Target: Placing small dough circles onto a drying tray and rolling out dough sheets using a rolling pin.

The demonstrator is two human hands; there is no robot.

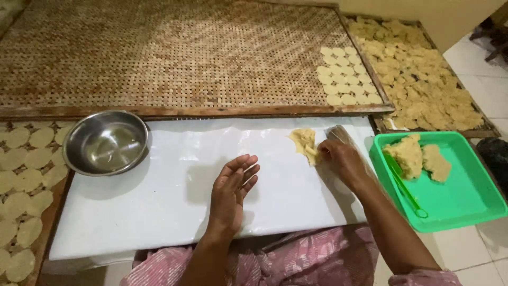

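Observation:
My right hand (341,159) pinches the edge of a thin, ragged sheet of yellow dough (304,142) lying on the white plastic-covered board (159,212). A clear plastic film or roller (338,133) lies just behind that hand. My left hand (232,190) hovers flat over the middle of the board, fingers apart, holding nothing. Pink patterned cloth covers my lap below the board.
A steel bowl (106,142) with water sits at the board's left end. A green tray (465,201) at right holds dough lumps (407,154) and a green tool (405,185). Woven racks hold round dough discs (346,77), more discs (21,175) at left, and dried pieces (423,79).

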